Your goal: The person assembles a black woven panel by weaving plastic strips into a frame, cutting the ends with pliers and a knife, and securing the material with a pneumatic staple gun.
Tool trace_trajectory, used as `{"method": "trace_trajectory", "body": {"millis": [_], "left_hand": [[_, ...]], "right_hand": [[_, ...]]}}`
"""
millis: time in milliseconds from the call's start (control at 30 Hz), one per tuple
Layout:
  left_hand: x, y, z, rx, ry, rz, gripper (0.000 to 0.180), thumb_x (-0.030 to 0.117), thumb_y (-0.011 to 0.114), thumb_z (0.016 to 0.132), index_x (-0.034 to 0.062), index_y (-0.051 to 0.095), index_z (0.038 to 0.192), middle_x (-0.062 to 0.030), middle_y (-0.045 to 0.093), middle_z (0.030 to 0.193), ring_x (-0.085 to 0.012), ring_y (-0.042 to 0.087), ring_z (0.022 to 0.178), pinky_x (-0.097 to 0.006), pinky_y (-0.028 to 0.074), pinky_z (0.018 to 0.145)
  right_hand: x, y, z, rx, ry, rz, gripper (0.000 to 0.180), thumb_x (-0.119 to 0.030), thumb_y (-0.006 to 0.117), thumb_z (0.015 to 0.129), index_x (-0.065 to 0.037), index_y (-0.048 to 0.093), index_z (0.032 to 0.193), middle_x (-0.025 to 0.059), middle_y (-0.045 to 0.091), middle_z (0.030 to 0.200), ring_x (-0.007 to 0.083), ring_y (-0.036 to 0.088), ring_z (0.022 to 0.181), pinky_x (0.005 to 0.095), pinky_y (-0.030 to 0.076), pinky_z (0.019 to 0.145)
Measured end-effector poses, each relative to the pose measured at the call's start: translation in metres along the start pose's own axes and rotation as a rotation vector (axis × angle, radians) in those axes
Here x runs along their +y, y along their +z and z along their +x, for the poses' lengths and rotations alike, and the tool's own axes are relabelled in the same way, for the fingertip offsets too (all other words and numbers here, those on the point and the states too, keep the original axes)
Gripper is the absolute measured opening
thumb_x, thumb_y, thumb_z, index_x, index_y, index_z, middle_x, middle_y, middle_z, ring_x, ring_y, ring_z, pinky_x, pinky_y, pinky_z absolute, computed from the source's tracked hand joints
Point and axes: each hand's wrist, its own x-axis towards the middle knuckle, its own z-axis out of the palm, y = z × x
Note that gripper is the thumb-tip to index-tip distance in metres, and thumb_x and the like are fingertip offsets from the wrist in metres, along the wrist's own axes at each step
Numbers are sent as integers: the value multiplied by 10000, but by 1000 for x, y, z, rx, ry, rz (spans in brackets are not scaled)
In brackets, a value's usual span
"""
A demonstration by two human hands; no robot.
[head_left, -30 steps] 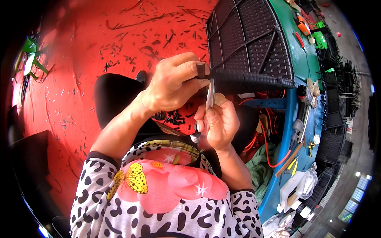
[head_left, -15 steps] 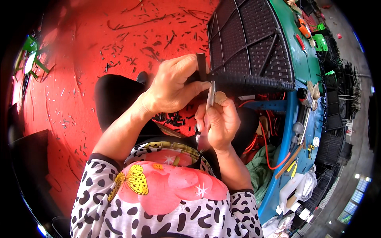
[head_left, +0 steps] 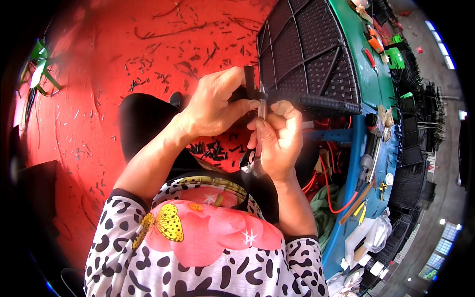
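— Both hands are up in front of my chest, right? What's each one doing?

— My left hand (head_left: 215, 101) is pinched on a dark strip (head_left: 249, 81) that sticks up between thumb and fingers. My right hand (head_left: 278, 141) is curled tight around a slim metal tool (head_left: 261, 129), blade end pointing up toward the strip.

— And where's the piece you're working on?

— It's the black woven panel (head_left: 302, 54), lying on the green bench (head_left: 372, 84) and tilted toward me. Its near edge, a wrapped dark bar (head_left: 316, 102), sits just past my fingertips; my left fingers touch it where the strip comes out, and my right thumb is just beside it.

— Any containers about?

— Nothing I can call a bin for certain. At the lower right there are white, boxy things (head_left: 363, 237) by the bench's blue edge; what's in them I cannot tell.

— Packages or labels?

— An orange tool (head_left: 374, 40) lies far up the bench, and a bright green piece (head_left: 396, 57) beside it. A red cable (head_left: 336, 195) loops below the bench edge, near a green cloth (head_left: 324, 210).

— And underneath?

— Red floor (head_left: 99, 99), scattered with short black offcuts (head_left: 210, 148), some heaped just below my left wrist. A green object (head_left: 39, 67) lies far off to my left.
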Motion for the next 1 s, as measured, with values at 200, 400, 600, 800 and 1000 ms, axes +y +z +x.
{"method": "trace_trajectory", "body": {"millis": [200, 400, 600, 800, 1000], "left_hand": [[4, 6, 4, 11, -5, -12, 248, 75, 720, 726, 12, 497, 813, -143, 552, 728, -345, 561, 643, -376, 447, 560], [-2, 8, -1, 5, -45, -22, 275, 82, 716, 724, 14, 465, 813, -157, 527, 715, -376, 538, 642, -397, 434, 553], [1, 10, 5, 55, 14, -159, 253, 67, 702, 726, 12, 491, 856, -153, 580, 764, -370, 576, 684, -394, 457, 576], [1, 6, 2, 17, 19, -50, 273, 79, 720, 719, 25, 493, 860, -140, 566, 742, -358, 576, 673, -396, 456, 568], [-8, 7, 0, -7, 46, -48, 288, 38, 725, 736, 2, 509, 924, -120, 577, 778, -293, 586, 677, -326, 462, 595]], "right_hand": [[-3, -20, 1, -23, -122, -314, 293, -57, 635, 877, 46, 479, 1102, 101, 637, 858, 121, 599, 652, 254, 504, 586], [-64, -28, 65, -252, -1094, -902, 303, -47, 665, 708, -51, 640, 1010, 80, 577, 898, 221, 581, 732, 311, 508, 627], [-79, -18, 111, -490, -1268, -1164, 128, -154, 625, 662, -75, 610, 761, 12, 526, 799, 169, 537, 771, 273, 457, 606], [-82, -25, 115, -560, -1145, -1196, 84, -131, 624, 691, -67, 617, 746, 28, 544, 767, 185, 553, 731, 289, 459, 613], [-87, -22, 112, -601, -355, -697, 170, 44, 623, 737, 36, 620, 907, 117, 652, 776, 284, 654, 731, 335, 521, 666]]}}
